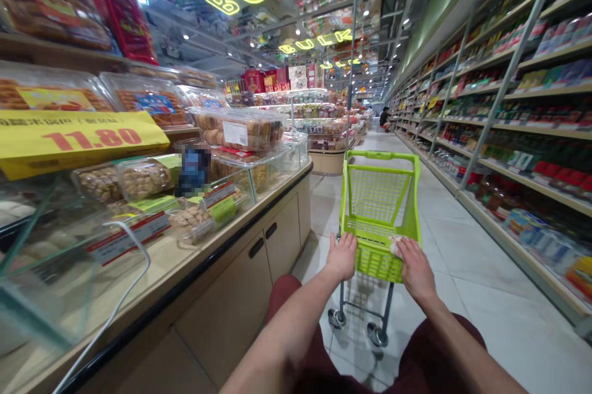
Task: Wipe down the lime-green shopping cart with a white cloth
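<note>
A small lime-green shopping cart (375,227) with a plastic basket, grey legs and wheels stands upright on the floor in front of my knees. My left hand (343,256) grips the cart's near left edge, with the thumb outside and the fingers over the plastic. On the near right side, my right hand (416,267) presses a crumpled white wipe (396,246) against the green rim. Its fingers are closed over the wipe and cover part of it. Whether the wipe is cloth or paper I cannot tell.
To my left runs a display counter (282,221) with packaged snacks, a yellow price sign (78,141) and a white cable (134,283). Stocked shelves (522,129) line the right side. A tiled aisle (444,233) leads forward; a person (385,118) is low down far off.
</note>
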Action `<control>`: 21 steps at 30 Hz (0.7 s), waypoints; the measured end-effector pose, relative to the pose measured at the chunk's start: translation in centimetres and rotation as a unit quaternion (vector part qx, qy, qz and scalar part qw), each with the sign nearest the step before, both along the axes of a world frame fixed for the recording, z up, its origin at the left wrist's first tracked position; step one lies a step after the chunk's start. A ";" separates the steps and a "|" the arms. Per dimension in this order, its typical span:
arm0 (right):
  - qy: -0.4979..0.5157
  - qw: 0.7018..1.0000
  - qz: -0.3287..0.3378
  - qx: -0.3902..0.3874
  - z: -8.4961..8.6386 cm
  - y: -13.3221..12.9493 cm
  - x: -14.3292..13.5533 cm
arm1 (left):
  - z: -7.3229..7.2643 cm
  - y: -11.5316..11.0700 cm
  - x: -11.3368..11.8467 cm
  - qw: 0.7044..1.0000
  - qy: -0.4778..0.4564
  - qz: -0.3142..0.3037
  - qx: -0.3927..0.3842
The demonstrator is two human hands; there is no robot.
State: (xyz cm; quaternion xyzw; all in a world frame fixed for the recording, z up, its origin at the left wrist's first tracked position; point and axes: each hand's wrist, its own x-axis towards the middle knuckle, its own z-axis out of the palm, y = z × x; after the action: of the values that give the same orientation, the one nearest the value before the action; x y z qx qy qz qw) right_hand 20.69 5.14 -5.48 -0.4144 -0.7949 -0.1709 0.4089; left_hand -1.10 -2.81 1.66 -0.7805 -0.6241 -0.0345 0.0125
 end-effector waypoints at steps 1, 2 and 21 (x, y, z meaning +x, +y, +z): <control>0.007 1.000 -0.004 0.000 0.0 0.0 0.3 | -0.1 0.0 0.0 1.000 -0.001 0.004 0.000; 0.014 1.000 -0.003 0.000 0.0 -0.1 0.2 | -0.1 -0.1 0.1 1.000 -0.001 0.010 -0.001; 0.031 0.999 -0.005 -0.012 0.1 -0.6 -0.7 | 1.0 0.1 1.1 0.997 0.016 0.035 -0.060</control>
State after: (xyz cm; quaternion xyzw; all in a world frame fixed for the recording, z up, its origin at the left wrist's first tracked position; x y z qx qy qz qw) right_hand 19.99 4.56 -5.40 -0.4283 -0.7818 -0.1507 0.4273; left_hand 0.01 -2.72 2.68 -0.7582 -0.6514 0.0163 -0.0232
